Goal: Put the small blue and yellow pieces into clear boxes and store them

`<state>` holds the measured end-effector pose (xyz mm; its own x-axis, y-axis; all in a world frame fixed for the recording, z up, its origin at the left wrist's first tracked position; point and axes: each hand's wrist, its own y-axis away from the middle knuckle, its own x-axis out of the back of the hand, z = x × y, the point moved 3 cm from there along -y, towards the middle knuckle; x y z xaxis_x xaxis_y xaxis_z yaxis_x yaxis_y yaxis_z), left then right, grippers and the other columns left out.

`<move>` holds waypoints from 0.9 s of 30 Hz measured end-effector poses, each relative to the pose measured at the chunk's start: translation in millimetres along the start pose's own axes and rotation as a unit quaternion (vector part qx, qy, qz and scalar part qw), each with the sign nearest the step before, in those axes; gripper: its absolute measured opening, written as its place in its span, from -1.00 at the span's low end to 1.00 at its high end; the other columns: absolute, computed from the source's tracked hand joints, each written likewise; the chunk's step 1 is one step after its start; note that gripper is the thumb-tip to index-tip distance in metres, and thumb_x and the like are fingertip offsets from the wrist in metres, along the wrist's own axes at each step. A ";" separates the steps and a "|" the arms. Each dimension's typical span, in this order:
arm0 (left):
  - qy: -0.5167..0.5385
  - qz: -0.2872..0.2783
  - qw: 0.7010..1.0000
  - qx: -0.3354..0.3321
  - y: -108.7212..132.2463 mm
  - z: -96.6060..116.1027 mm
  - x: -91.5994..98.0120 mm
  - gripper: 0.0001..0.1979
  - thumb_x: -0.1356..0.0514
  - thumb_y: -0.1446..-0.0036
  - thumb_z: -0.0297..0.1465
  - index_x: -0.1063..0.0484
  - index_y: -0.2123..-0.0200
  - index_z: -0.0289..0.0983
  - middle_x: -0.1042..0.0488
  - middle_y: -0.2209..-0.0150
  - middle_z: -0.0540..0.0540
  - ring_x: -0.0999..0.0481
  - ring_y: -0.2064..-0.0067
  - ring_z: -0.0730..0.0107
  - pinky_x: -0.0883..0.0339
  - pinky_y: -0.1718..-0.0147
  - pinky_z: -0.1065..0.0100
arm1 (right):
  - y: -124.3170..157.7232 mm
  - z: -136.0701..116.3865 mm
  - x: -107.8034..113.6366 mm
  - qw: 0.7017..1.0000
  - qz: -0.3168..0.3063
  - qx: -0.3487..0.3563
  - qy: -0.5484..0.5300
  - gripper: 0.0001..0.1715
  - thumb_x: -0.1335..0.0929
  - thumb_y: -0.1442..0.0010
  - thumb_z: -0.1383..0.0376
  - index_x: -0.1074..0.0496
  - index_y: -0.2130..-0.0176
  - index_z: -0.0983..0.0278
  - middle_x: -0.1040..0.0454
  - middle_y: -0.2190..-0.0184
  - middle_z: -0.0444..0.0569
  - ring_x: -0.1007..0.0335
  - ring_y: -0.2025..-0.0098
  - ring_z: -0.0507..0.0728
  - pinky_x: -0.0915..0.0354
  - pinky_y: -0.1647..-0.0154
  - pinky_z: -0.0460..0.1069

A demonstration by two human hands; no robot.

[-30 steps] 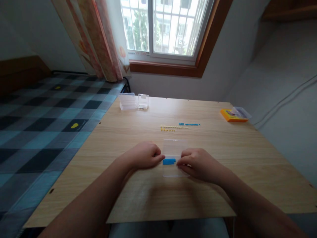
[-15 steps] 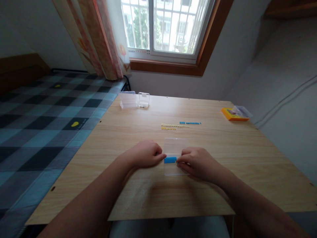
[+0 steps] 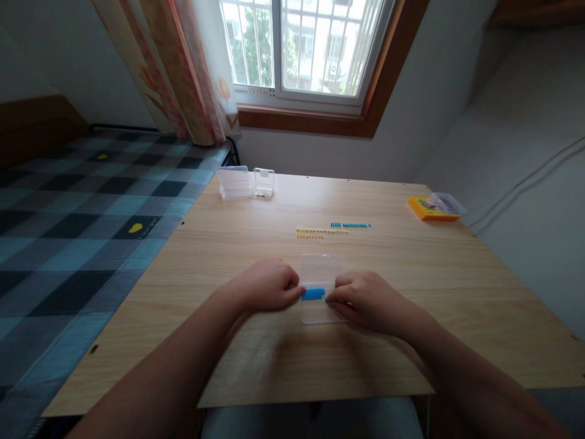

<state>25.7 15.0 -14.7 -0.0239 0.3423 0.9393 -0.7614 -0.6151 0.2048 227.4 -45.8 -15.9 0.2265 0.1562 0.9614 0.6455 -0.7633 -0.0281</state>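
Blue blocks [image 3: 313,294] lie on a clear plastic panel [image 3: 316,313] between your right hand [image 3: 363,299], its grip pinched on a small blue piece [image 3: 326,300], and your left hand [image 3: 269,285], at their end, whether clamped I cannot tell, where a fingertip slip could knock them askew.

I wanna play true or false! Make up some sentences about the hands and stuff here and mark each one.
1. Rectangular blue pieces lie on the clear rectangular plastic sheet. True.
2. The orange plastic box sits at the near left corner of the light wooden table. False: the orange plastic box is at the far right.
3. The left hand is at those blue pieces' left end. True.
4. The right hand lies flat, fingers straight. False: the right hand's fingers are bent.
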 end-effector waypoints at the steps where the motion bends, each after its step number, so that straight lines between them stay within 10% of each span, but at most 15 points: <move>1: -0.001 0.003 1.000 -0.004 0.1 0.5 0.2 -0.60 -0.07 -0.28 -0.21 -0.61 0.45 -0.22 -0.58 0.47 -0.12 -0.40 0.48 0.32 -0.03 0.47 0.30 | -0.2 0.2 -0.4 1.000 0.002 -0.004 0.002 -0.76 -0.34 -0.29 0.38 -0.56 0.39 0.26 -0.53 0.41 -0.10 -0.29 0.44 -0.01 0.00 0.40 -0.06; 27: 0.007 0.002 1.000 -0.004 -0.8 1.8 2.6 -0.63 -0.09 -0.27 -0.23 -0.54 0.50 -0.23 -0.55 0.50 -0.09 -0.38 0.49 0.35 -0.02 0.48 0.30 | 0.0 0.3 0.4 1.000 -0.011 -0.021 0.002 -0.73 -0.33 -0.29 0.38 -0.50 0.45 0.28 -0.48 0.44 -0.11 -0.18 0.48 -0.03 0.08 0.43 -0.05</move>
<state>27.5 15.1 -11.9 -0.0356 0.3493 0.9364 -0.7665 -0.6107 0.1987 227.7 -45.6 -15.5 0.2093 0.1713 0.9627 0.6198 -0.7847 0.0049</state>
